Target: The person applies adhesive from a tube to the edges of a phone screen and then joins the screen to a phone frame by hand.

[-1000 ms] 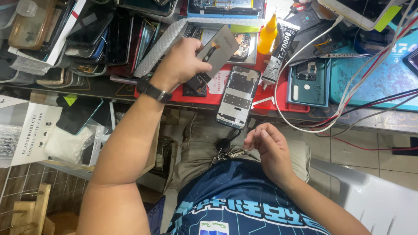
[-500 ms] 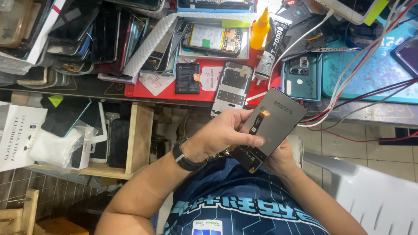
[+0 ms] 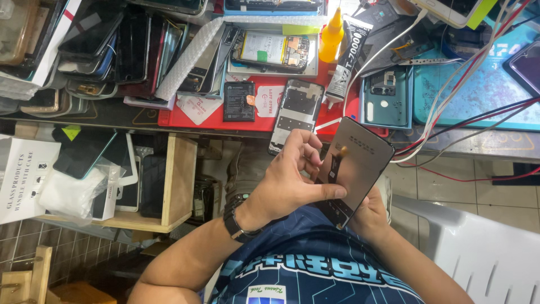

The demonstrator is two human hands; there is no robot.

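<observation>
Two hands hold one phone screen panel over the lap, close to the blue patterned shirt. The left hand, with a dark watch on its wrist, is closed on the panel's near long edge, thumb lying flat along the lower part and fingers curled at the black flex strip on the panel's grey back. The right hand is mostly hidden under the panel; it cups the lower end from beneath, and how far its fingers are spread cannot be told. The panel is tilted, its upper corner reaching toward the bench edge, with a small orange tip at the top of the flex strip.

Right of the hands stands a white plastic chair on a tiled floor. Left of the left arm is a wooden shelf holding dark screens and bagged parts, and beside it a white box.

Farther off, on the bench, a red mat carries a black battery and an open phone frame lying just beside each other. Beyond them sit a phone with its board exposed, an orange-capped bottle, and a glue tube. A teal back cover lies to the right, with red, white and black cables running across a blue mat. Stacked screens fill the bench's far left.
</observation>
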